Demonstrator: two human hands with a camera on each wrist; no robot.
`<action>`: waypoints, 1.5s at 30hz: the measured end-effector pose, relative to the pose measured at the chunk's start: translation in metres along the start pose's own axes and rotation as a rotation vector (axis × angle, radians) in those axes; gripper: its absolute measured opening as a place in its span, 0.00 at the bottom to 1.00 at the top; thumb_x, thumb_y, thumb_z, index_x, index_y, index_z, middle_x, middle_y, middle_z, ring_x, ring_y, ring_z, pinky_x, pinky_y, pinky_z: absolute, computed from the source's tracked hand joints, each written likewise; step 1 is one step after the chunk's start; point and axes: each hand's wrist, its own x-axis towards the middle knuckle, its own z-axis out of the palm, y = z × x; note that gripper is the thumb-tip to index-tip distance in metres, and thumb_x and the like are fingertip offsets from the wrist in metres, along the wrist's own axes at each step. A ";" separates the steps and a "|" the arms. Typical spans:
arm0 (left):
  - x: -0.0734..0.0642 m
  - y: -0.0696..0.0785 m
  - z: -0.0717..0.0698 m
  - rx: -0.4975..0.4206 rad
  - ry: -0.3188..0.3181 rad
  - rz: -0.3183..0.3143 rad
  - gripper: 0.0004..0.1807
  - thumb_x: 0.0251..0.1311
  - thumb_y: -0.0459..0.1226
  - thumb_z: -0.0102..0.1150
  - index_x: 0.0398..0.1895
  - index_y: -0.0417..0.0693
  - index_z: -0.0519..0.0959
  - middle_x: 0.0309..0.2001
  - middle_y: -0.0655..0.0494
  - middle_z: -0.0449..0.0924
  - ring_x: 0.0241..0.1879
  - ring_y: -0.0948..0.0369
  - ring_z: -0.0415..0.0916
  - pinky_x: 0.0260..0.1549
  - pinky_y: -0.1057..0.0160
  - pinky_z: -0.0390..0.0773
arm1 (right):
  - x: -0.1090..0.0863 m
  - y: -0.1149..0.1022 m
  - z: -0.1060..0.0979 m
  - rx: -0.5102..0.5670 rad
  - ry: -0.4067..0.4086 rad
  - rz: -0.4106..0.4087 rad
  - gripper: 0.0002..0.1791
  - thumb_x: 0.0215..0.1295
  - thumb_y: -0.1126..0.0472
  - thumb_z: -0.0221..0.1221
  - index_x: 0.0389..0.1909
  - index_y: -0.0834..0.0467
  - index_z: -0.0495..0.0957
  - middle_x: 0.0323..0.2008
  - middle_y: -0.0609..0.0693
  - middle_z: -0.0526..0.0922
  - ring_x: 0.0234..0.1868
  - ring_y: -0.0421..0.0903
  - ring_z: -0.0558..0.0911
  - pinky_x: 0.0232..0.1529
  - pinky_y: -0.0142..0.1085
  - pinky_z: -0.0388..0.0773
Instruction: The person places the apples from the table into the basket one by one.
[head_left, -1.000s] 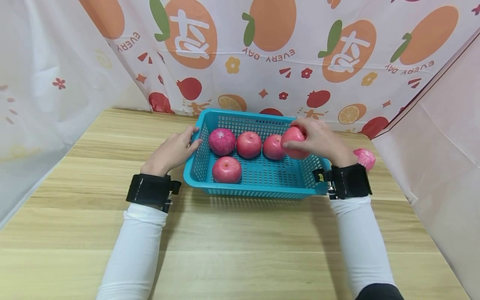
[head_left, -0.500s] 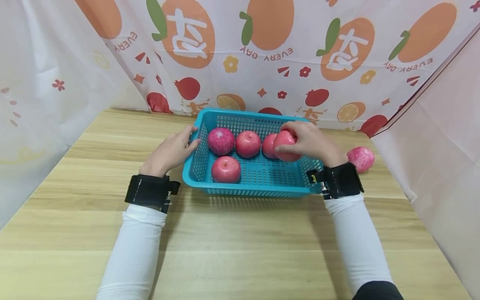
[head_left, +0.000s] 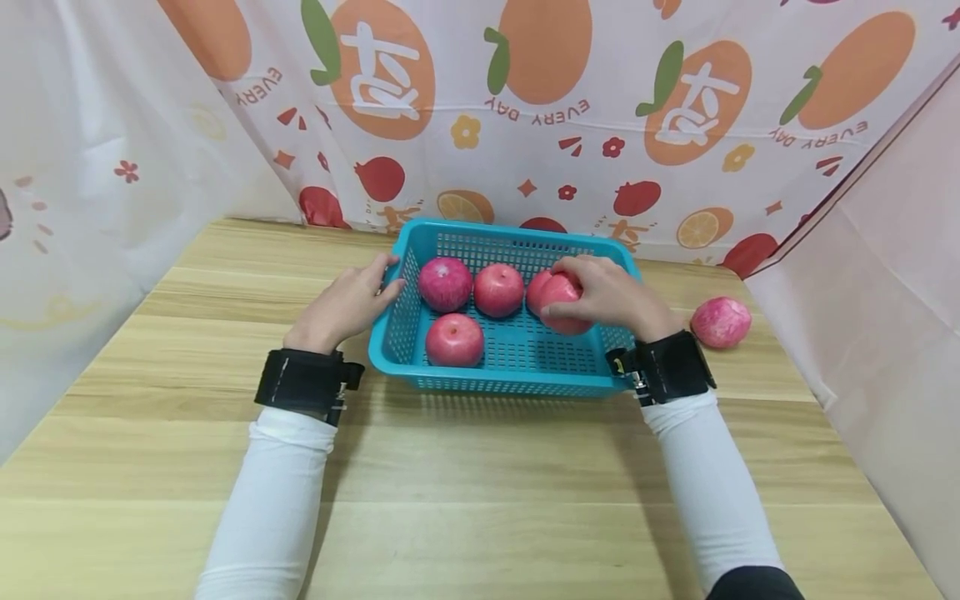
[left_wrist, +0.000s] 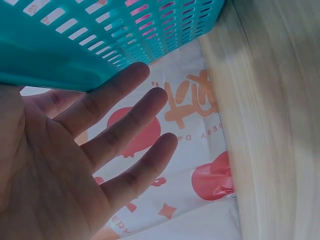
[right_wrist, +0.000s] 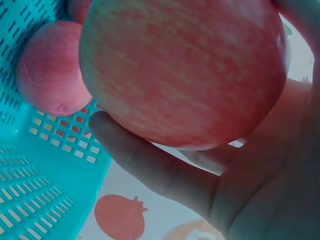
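Note:
In the head view my right hand [head_left: 611,292] grips a red apple [head_left: 564,304] over the right half of a blue plastic basket [head_left: 510,383]. In the right wrist view the thumb and fingers curl round this apple [right_wrist: 185,70], beside another apple [right_wrist: 52,70] in the basket. The held apple partly covers that apple [head_left: 536,292] in the head view. Two more apples, one at the back [head_left: 498,290] and one in front [head_left: 454,340], lie in the basket. My left hand [head_left: 341,304] touches the basket's left rim, its fingers spread and nearly straight outside the wall.
A darker magenta, streaked round fruit [head_left: 446,284] lies in the basket's back left corner. Another pink, pale-patched fruit [head_left: 721,322] rests on the wooden table [head_left: 525,500], right of the basket. A printed fruit-pattern cloth [head_left: 465,83] hangs behind the basket.
My right hand has moved left and slightly lower with the apple, deeper over the basket. The pink fruit on the right shows fully now. My left hand stays at the rim.

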 end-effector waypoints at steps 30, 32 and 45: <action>0.001 0.000 0.001 -0.008 0.009 0.034 0.28 0.77 0.38 0.49 0.73 0.34 0.59 0.54 0.31 0.77 0.45 0.44 0.81 0.39 0.51 0.85 | 0.017 -0.013 0.019 -0.028 -0.135 0.009 0.35 0.58 0.47 0.72 0.60 0.62 0.76 0.52 0.58 0.81 0.55 0.56 0.75 0.45 0.47 0.84; 0.001 0.000 0.001 -0.005 0.012 0.033 0.28 0.77 0.39 0.49 0.73 0.34 0.60 0.55 0.31 0.77 0.45 0.44 0.80 0.39 0.50 0.85 | 0.018 -0.013 0.021 -0.033 -0.138 0.000 0.35 0.58 0.47 0.72 0.61 0.63 0.76 0.52 0.59 0.81 0.55 0.56 0.76 0.46 0.47 0.84; 0.000 -0.002 0.001 0.000 0.016 0.021 0.28 0.77 0.39 0.49 0.73 0.34 0.60 0.57 0.31 0.76 0.47 0.43 0.81 0.43 0.47 0.85 | 0.026 -0.017 0.030 -0.034 -0.208 0.003 0.40 0.56 0.48 0.73 0.67 0.60 0.72 0.58 0.58 0.76 0.62 0.55 0.70 0.50 0.49 0.82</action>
